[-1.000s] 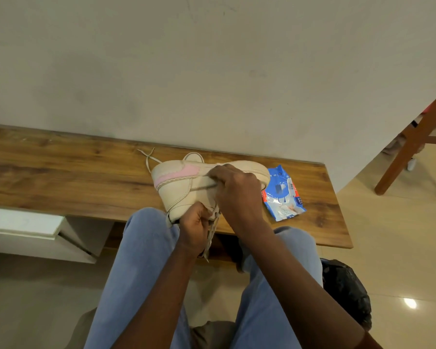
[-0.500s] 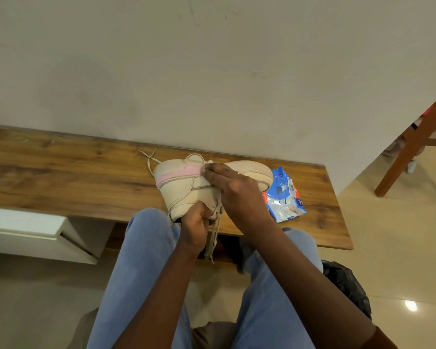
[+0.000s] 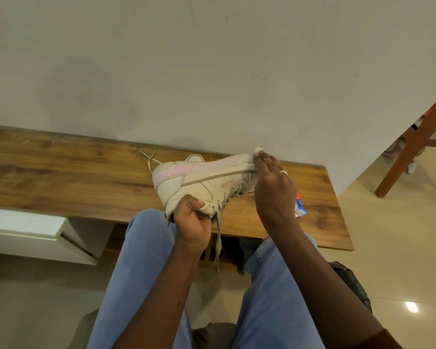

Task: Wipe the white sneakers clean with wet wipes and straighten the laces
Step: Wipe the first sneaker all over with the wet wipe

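A white sneaker [image 3: 199,180] with pink patches lies on its side above the wooden bench [image 3: 68,180], sole edge facing the wall and toe to the right. My left hand [image 3: 193,220] grips its opening near my knee, and a grey lace [image 3: 218,238] hangs down beside that hand. My right hand [image 3: 272,190] lies with straight fingers along the toe end of the sole, pressing a white wipe [image 3: 258,149] whose tip shows past the fingertips. A blue wet-wipes pack [image 3: 301,209] lies on the bench, mostly hidden behind my right hand.
Behind the held sneaker, loose lace ends [image 3: 150,158] and a white loop [image 3: 195,157] lie on the bench by the wall. A white drawer unit [image 3: 23,230] sits lower left. A wooden chair leg [image 3: 410,144] stands at right, and a black bag [image 3: 350,280] lies on the floor.
My right hand slid right along the sole, from its middle to the toe end, and its fingers straightened. The sneaker tilted so more of its side shows. My left hand kept its grip.
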